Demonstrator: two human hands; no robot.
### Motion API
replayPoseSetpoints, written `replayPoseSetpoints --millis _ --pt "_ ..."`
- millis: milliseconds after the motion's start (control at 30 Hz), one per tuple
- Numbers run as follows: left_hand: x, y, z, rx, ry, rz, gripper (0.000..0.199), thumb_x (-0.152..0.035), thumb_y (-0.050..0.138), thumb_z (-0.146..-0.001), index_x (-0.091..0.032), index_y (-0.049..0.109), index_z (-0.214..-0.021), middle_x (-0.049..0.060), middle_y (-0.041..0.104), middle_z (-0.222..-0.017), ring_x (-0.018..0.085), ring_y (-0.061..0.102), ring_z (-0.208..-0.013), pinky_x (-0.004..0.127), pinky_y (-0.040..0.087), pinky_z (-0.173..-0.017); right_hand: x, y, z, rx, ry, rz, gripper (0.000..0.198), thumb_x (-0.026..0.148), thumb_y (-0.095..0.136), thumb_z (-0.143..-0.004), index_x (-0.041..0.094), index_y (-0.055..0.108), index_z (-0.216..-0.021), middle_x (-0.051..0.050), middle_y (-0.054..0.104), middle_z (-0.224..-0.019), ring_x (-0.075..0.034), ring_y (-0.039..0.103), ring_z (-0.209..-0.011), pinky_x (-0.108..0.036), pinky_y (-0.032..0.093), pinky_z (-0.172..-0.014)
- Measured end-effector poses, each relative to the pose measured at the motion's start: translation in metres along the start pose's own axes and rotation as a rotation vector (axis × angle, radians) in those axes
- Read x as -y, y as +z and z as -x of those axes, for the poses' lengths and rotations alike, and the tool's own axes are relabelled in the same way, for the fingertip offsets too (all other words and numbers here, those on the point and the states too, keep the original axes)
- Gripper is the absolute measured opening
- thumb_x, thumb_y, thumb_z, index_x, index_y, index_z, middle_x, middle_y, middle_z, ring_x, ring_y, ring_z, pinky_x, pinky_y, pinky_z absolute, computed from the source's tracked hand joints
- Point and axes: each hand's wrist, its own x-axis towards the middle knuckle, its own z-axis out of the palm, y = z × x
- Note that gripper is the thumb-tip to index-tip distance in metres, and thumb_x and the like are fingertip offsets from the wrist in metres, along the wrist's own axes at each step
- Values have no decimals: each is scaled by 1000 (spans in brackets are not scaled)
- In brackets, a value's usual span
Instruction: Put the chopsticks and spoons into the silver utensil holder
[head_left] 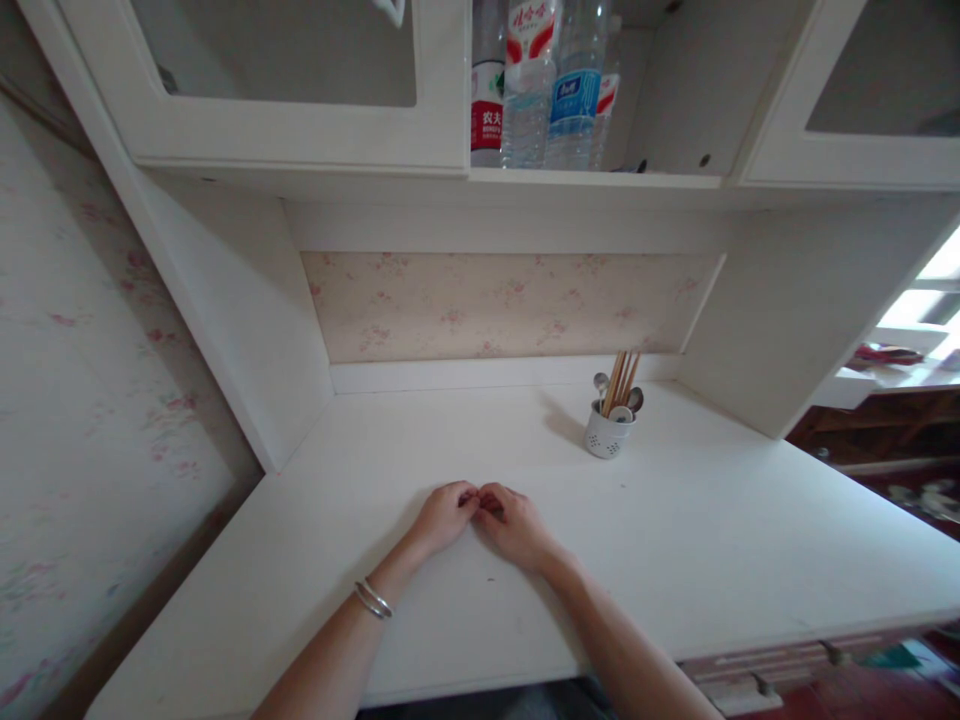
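Note:
My left hand [442,517] and my right hand [516,527] rest together on the white tabletop [675,540]. Their curled fingers meet at the tips, and the thumbs bend in towards each other. No object shows in either hand; the insides of the curled fingers are partly in shadow. Two silver bangles [373,599] circle my left wrist. Beyond my right hand, further back and to the right, stands a white perforated cup [606,438]. Wooden chopsticks [621,385] and several metal spoons [635,399] stick up out of it.
Overhead, a white cabinet [300,135] spans the table, its open middle shelf holding several plastic bottles [574,110]. White side panels [810,310] rise at both ends. Flowered wallpaper [487,300] lines the back. Below the front edge at right is a drawer knob [832,652].

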Motion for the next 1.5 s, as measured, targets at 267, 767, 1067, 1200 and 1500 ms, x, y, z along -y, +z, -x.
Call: replayPoseSetpoints --millis 267,767,1067,1200,1500 --pt "-2 -1 0 2 -14 -11 27 -29 47 -84 -19 70 -95 5 72 -94 18 64 -86 26 47 -80 3 -1 0 -11 4 24 19 19 52 -83 22 64 -98 -3 70 -89 -16 65 -79 -26 49 -72" --pt "-2 -1 0 14 -25 -9 28 -28 46 -84 -18 69 -96 6 71 -95 18 64 -87 27 47 -82 6 -2 0 -6 -2 30 19 18 51 -83 22 64 -97 -3 70 -88 -17 64 -79 -26 48 -72" --pt "-4 0 1 4 -19 -9 27 -29 45 -85 -19 70 -91 4 72 -91 17 64 -84 26 46 -78 2 -10 0 -173 18 179 16 23 50 -84 21 65 -91 -4 69 -85 -18 63 -78 -28 46 -73" --pt "-4 1 1 -4 -28 -21 27 -31 46 -84 -18 70 -89 4 72 -90 18 64 -85 26 46 -78 -5 -17 -4 -356 67 121 15 26 48 -85 20 62 -86 -4 68 -80 -18 63 -72 -29 47 -71" --pt "-5 2 2 1 -41 2 28 -30 45 -85 -18 70 -89 4 72 -90 17 64 -82 25 46 -76 -4 -10 -3 -299 78 108 17 30 47 -85 21 61 -88 -5 68 -79 -19 63 -68 -30 48 -67"
